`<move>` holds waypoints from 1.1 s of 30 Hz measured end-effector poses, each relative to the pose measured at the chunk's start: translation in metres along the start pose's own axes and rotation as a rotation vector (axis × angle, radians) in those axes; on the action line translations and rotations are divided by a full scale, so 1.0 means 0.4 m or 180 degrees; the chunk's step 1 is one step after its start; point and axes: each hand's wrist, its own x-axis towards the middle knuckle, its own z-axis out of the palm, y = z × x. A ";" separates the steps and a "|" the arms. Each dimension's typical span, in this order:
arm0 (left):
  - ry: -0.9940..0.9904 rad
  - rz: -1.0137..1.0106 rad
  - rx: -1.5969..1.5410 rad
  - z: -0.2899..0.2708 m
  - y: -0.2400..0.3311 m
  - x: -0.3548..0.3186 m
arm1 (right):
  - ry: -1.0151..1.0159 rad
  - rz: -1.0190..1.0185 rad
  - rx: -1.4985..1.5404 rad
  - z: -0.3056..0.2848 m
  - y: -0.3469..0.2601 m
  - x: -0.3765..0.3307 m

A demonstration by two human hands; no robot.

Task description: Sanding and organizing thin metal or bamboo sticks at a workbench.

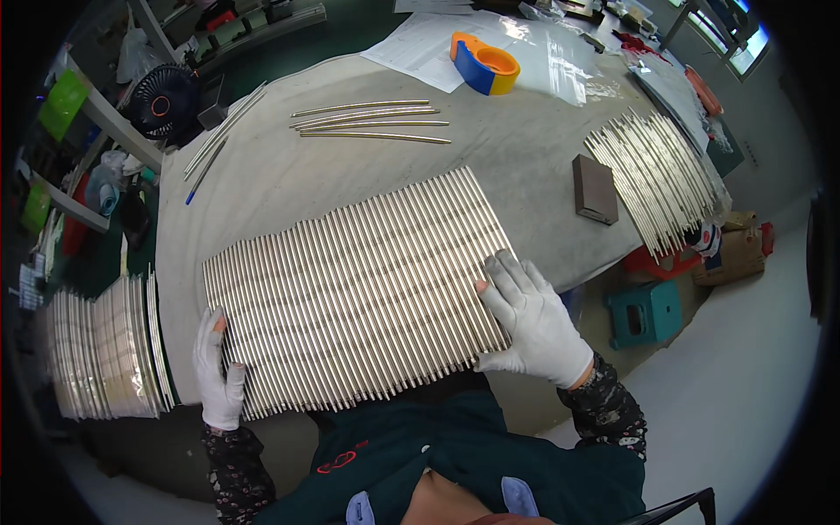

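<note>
A wide row of thin silvery metal rods (359,293) lies side by side on the grey table, close to my body. My left hand (216,372), in a white glove with some fingertips bare, rests along the row's left edge, its fingers stretched out. At the opposite edge, my right hand (532,324), gloved the same way, presses against the last rods with its fingers spread. Neither hand is wrapped around a rod. The near rod ends jut slightly past the table's front edge and are uneven; the far ends step upward toward the right.
Several loose rods (372,120) lie beyond the row, with a pen (206,172) to their left. A dark block (595,189) stands beside a rod pile (652,179) at right. Behind are a tape dispenser (484,66) and papers (420,51). Bundled rods (105,350) sit left.
</note>
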 end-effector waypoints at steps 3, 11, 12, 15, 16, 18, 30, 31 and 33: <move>-0.0003 0.0015 0.0015 0.001 0.000 0.001 | 0.0025 -0.0006 -0.0019 0.003 0.005 -0.002; -0.0001 0.0080 0.0079 -0.001 -0.003 0.002 | 0.0117 -0.0011 -0.0026 0.015 0.009 -0.002; 0.0002 0.0120 0.0065 -0.002 0.004 0.010 | 0.0149 0.0014 -0.0022 0.015 0.010 -0.003; 0.0003 0.0164 0.0189 -0.005 0.007 0.004 | 0.0123 -0.0070 -0.0123 0.012 0.001 -0.007; 0.0025 0.0200 0.0218 -0.006 0.009 0.003 | 0.0116 -0.0098 -0.0095 0.009 -0.008 -0.005; 0.0006 0.0188 0.0254 -0.002 0.007 0.001 | 0.0024 -0.0182 -0.0260 0.003 -0.032 0.002; 0.0122 0.0263 0.0258 -0.006 0.026 0.029 | -0.0466 -0.1348 0.0791 0.069 -0.284 0.133; 0.0120 0.0268 0.0218 -0.003 0.028 0.030 | -0.0489 -0.1521 0.0852 0.083 -0.303 0.141; 0.0142 0.0243 0.0226 0.006 0.036 0.036 | -0.0501 -0.1735 0.0907 0.091 -0.321 0.153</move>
